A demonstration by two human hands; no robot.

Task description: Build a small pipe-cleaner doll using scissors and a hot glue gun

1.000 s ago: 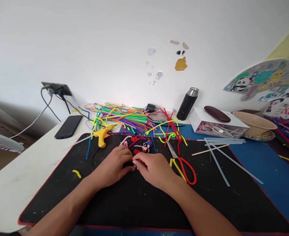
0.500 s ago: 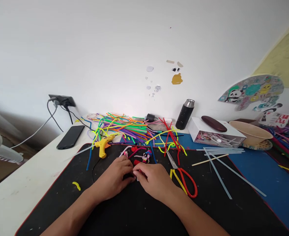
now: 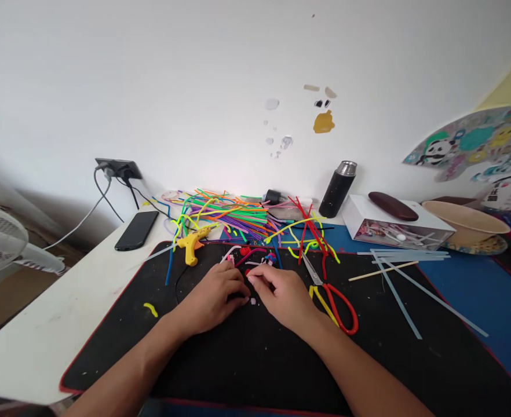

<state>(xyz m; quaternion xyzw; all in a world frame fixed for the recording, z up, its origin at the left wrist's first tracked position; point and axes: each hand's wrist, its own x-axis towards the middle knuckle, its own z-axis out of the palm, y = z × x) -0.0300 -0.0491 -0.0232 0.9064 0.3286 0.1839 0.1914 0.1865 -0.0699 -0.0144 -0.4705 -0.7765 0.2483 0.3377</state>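
Above the black mat (image 3: 238, 370), my left hand (image 3: 218, 295) is curled, its thumb beside a small pale lilac piece (image 3: 253, 301). My right hand (image 3: 285, 295) pinches thumb and forefinger together close to the left fingertips; what either hand grips is too small or hidden. A bit of red pipe cleaner (image 3: 247, 271) shows at the right fingertips. Just beyond the hands lie a small pink-and-white piece (image 3: 231, 258) and a small multicoloured figure (image 3: 269, 259), partly covered by the right hand. Scissors (image 3: 342, 307) with one red and one yellow handle lie right of my right hand.
A yellow glue gun (image 3: 190, 246) lies left, near a phone (image 3: 137, 230). Behind is a heap of coloured pipe cleaners (image 3: 233, 214). A black flask (image 3: 338, 188), a white box (image 3: 398, 226) and a bowl (image 3: 466, 220) stand right. Clear glue sticks (image 3: 401, 304) and a wooden stick (image 3: 381, 272) cross the mat.
The view has shifted slightly. My fingertips have come a little apart, and the small pale lilac piece now shows plainly between them on the mat.
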